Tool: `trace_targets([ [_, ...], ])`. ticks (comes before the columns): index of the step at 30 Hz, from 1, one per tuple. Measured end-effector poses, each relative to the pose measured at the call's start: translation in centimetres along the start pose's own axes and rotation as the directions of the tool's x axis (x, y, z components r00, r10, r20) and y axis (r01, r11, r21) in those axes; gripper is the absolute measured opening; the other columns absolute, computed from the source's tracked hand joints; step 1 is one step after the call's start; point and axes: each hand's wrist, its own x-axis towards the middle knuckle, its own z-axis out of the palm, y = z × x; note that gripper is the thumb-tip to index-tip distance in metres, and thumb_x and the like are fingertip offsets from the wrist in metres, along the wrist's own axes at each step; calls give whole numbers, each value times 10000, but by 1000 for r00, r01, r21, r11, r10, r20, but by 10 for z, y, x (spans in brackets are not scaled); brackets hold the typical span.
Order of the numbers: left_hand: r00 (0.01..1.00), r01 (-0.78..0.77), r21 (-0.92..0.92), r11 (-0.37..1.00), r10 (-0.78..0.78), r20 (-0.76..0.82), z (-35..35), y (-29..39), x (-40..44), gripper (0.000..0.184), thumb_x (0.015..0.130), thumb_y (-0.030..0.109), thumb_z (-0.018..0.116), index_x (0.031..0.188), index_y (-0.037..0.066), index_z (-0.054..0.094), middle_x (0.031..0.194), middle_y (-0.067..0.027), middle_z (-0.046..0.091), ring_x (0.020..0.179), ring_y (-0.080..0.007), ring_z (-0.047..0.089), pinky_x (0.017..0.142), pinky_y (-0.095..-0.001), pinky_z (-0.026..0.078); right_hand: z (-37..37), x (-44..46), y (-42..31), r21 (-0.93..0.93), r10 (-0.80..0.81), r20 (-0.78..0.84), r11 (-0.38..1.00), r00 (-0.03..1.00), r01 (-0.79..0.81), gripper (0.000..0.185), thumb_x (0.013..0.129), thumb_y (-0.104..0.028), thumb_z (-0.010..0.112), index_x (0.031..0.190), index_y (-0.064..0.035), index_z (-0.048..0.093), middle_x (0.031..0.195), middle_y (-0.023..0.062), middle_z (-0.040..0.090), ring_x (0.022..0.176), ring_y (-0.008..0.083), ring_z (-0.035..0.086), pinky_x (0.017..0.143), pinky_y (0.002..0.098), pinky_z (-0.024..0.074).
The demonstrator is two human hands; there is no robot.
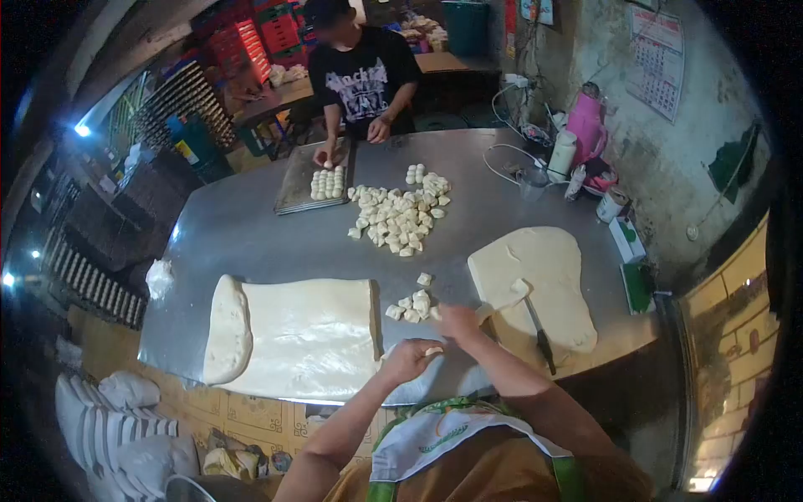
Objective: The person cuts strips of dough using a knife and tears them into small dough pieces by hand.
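My left hand point(407, 361) is closed around dough, and a pale end of it point(433, 350) shows past the fingers. My right hand point(458, 322), slightly blurred, has its fingers together with a small dough piece point(435, 313) at the tips. Just left of it lies a little heap of torn dough pieces point(410, 307). A large folded dough sheet point(305, 326) spreads to the left of my hands. On the right is another dough slab point(539, 268), with a cut strip point(502, 299) and a dark-handled knife point(539, 335) resting on it.
Across the metal table point(276, 243), a co-worker point(364, 84) places dough balls point(327, 182) on a tray point(294, 180). A larger dough-piece pile point(397, 217) sits mid-table. A pink jug point(587, 125), a clear cup point(532, 182) and a can point(612, 203) stand along the right wall.
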Motion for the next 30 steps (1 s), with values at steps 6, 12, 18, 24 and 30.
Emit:
trace_targets([
  [6, 959, -129, -234, 964, 61, -278, -6, -33, 3, 295, 880, 130, 626, 1159, 37, 659, 873, -189, 675, 841, -328, 679, 766, -407, 537, 48, -11, 2, -1, -286, -217, 956, 933, 293, 424, 823, -384, 695, 1053, -38, 614, 985, 185, 674, 974, 405, 641, 865, 480, 497],
  [12, 893, -269, -205, 941, 163, -420, -6, -47, 18, 318, 879, 130, 642, 1187, 54, 660, 814, -160, 663, 768, -293, 671, 722, -392, 539, 21, -14, -39, 498, -333, -313, 740, 890, 452, 344, 824, -340, 689, 984, -39, 641, 977, 191, 673, 965, 402, 644, 849, 461, 506],
  [18, 969, -247, 259, 934, 243, 47, -1, -38, -4, 309, 898, 98, 618, 1202, 65, 665, 795, -118, 657, 710, -229, 646, 683, -342, 527, 26, 1, -8, 28, -60, -248, 997, 967, 69, 352, 825, -366, 691, 919, -32, 635, 911, 173, 683, 901, 372, 668, 801, 458, 519],
  [24, 974, -114, -433, 894, 16, -225, -5, -20, -17, 275, 890, 96, 625, 1157, 39, 661, 846, -137, 657, 756, -261, 636, 707, -365, 514, 46, -7, 7, -216, -372, -560, 928, 741, 302, 365, 826, -376, 690, 948, -36, 636, 939, 169, 685, 913, 355, 676, 800, 461, 517],
  [30, 923, -139, -162, 977, 69, -378, -1, -36, -7, 171, 914, 109, 609, 1049, 19, 663, 805, -127, 649, 711, -258, 627, 680, -359, 508, 20, -18, -17, 410, -450, -172, 777, 877, 479, 435, 824, -367, 690, 1115, -52, 611, 967, 202, 676, 936, 353, 672, 810, 446, 518],
])
